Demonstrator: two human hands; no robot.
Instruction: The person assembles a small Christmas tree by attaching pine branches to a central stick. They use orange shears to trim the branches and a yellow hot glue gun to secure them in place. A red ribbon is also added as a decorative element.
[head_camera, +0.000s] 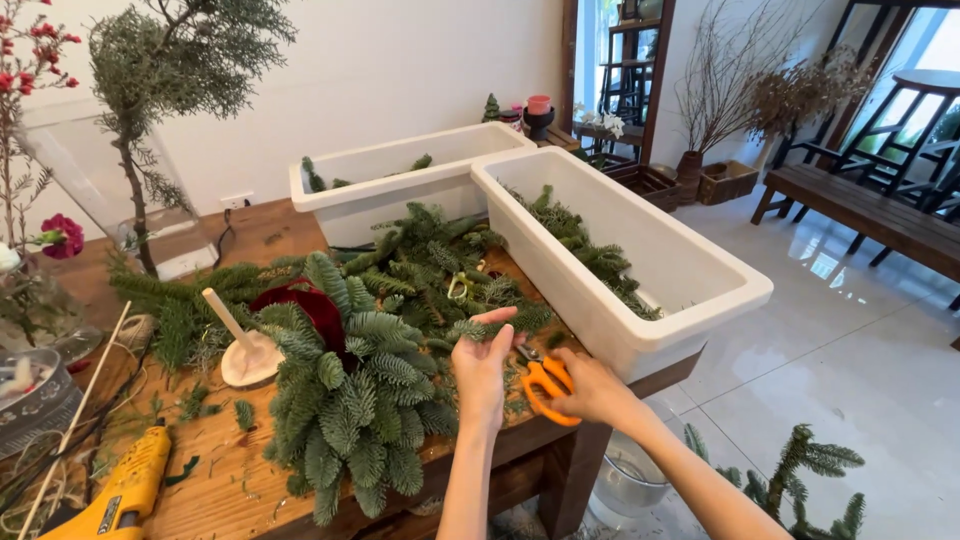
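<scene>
1. Two hands were at work at the near edge of the wooden bench (250, 470), over a thick spread of fir branches (360, 400).
2. Our right hand (590, 388) had its grip closed through the handles of the orange scissors (545, 385); the blades pointed toward the left hand and looked nearly shut, though we could not tell whether they had a stem between them.
3. Our left hand (482, 365) was held open, fingers raised, its palm lying against the tips of the greenery just beside the scissors; it clasped nothing that we could see.
4. As for progress, we judged the arrangement well under way: the branches already lay in a dense fan on the bench, with a dark red piece (318, 308) tucked among them.
5. Loose sprigs and green snippets were scattered on the bench around the fan, so trimming seemed partly done and tidying not yet begun.
6. More cut greenery lay in the two long white troughs (650, 270) behind and to the right of the fan.
7. A yellow glue gun (125, 495) lay at the near left, well apart from both hands, and a pale wooden tool (245, 350) rested just left of the fan.
</scene>
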